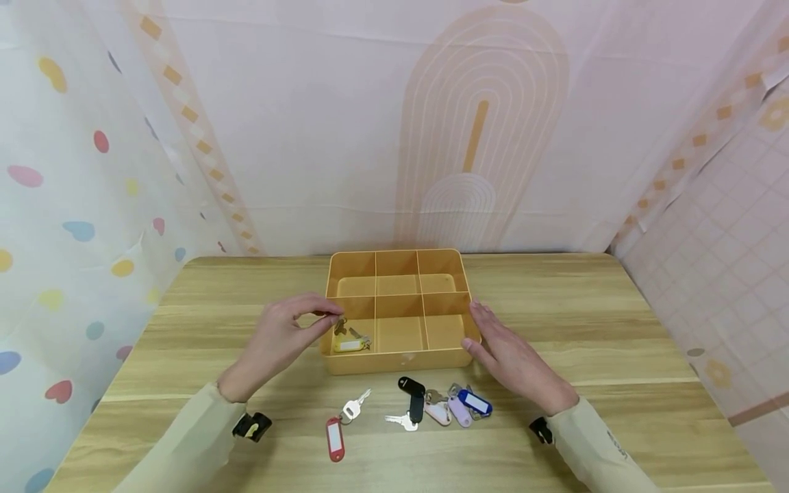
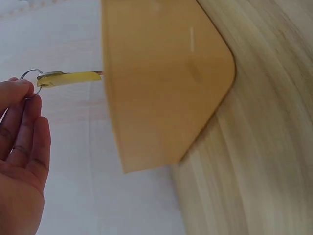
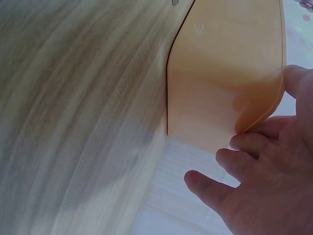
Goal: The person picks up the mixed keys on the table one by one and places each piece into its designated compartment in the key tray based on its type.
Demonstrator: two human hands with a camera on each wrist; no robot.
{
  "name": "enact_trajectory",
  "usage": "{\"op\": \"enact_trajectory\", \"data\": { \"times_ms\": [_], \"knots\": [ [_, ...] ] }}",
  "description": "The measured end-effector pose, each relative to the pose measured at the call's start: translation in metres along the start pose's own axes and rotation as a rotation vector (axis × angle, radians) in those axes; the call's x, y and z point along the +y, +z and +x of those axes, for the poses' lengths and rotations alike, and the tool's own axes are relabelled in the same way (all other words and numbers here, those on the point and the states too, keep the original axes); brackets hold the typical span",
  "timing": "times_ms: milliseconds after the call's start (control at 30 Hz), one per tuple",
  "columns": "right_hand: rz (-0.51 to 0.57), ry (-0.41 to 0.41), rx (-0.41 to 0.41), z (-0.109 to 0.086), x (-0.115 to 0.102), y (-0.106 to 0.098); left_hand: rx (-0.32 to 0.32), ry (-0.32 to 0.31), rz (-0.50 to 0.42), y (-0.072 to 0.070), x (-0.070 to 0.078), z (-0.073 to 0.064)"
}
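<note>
My left hand [image 1: 290, 332] is over the left front compartment of an orange divided box [image 1: 397, 361]. Its thumb and fingertips pinch a metal key ring [image 2: 30, 73], from which a yellow tag [image 2: 73, 78] hangs toward the box rim in the left wrist view. Just below those fingertips, the head view shows a brownish key [image 1: 340, 326]. Another yellow tag [image 1: 350, 346] with a white label lies in that compartment beside a key. My right hand [image 1: 514, 352] rests at the box's right front corner, thumb and fingertips touching the rim, other fingers [image 3: 210, 188] spread and fairly straight.
In front of the box lie a red tag [image 1: 335, 439] with a silver key [image 1: 353, 408], black tags [image 1: 416, 407] with a key, and a cluster with pink, lilac [image 1: 459, 412] and blue [image 1: 474, 402] tags. A patterned curtain [image 1: 345, 137] stands behind the wooden table [image 1: 555, 287].
</note>
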State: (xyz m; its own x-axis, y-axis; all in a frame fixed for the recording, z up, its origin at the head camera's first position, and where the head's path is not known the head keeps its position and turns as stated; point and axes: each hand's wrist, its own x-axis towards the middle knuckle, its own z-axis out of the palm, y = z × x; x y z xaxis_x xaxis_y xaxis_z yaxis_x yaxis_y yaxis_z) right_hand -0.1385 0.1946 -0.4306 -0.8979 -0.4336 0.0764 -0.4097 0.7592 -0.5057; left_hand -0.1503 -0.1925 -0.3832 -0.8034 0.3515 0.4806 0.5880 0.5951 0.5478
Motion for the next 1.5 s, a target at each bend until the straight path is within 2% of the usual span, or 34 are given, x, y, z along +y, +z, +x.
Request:
{"op": "enact_trajectory", "data": {
  "times_ms": [133,433,600,867,1500],
  "knots": [
    [0.003,0.001,0.002,0.000,0.000,0.000,-0.017,-0.010,-0.024,0.006,-0.008,0.003],
    [0.013,0.012,-0.004,0.000,0.000,-0.001,-0.027,0.010,-0.010,0.017,-0.024,0.008],
    [0.017,0.018,-0.009,0.000,0.000,0.000,-0.047,-0.001,-0.006,0.022,-0.031,0.007],
    [0.018,0.021,-0.015,0.001,0.000,0.000,-0.098,0.013,0.036,0.024,-0.032,0.004],
    [0.015,0.011,-0.012,0.000,0.003,-0.002,-0.112,0.049,0.095,0.031,-0.032,0.004]
  ]
}}
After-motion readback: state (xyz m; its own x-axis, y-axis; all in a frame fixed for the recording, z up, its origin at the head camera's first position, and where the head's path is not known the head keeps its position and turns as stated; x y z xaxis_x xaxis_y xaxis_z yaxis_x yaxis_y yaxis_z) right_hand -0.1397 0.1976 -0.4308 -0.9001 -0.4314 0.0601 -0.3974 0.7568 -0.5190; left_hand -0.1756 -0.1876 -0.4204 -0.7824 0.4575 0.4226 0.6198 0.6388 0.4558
